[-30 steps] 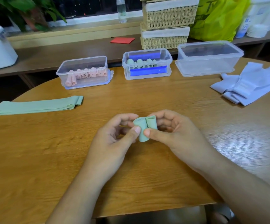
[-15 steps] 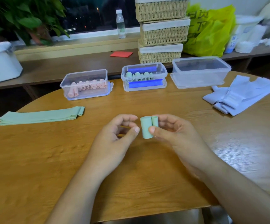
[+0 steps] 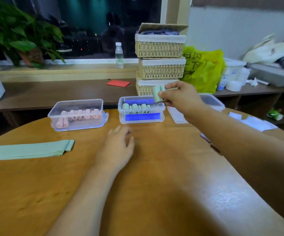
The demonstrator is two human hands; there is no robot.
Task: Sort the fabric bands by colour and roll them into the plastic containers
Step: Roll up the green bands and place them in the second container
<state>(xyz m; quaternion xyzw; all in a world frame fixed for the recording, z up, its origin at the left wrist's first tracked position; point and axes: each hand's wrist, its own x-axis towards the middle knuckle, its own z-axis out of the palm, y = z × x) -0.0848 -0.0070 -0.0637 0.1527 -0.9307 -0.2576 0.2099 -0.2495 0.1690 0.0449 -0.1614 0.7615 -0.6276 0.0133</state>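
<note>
right arm is extended toward 12 o'clock, forearm crossing the table (image 3: 154,188) from the 4 o'clock edge. right hand (image 3: 180,97) is raised off the tabletop, back of the hand up, knuckles toward 1 o'clock. a green roll (image 3: 156,95) is pinched between thumb and curled fingers and held roughly upright. the roll is seen above the 1 o'clock corner of the middle container (image 3: 142,120), clear of its rim.

green rolls (image 3: 135,106) are lined up in a row inside the middle container, with blue panels seen along its near and far sides.

left forearm is laid in from the 7 o'clock edge. left hand (image 3: 117,147) is placed palm down near the table centre, fingers loosely bent and spread toward 12 o'clock, nothing grasped. whether it touches the wood cannot be told; the fingertips are blurred.

pink container (image 3: 77,124) is noted at 11 o'clock, with pink rolls (image 3: 80,114) inside. a third container (image 3: 211,101) at 1 o'clock is mostly hidden behind the right arm. folded green bands (image 3: 27,149) are laid flat at 9 o'clock, well apart from the left hand. pale bands (image 3: 253,122) are seen at 3 o'clock.

behind the table, at 12 o'clock, stacked wicker baskets (image 3: 160,48) are noted on a shelf, with a water bottle (image 3: 119,55) on the sill beside them.
</note>
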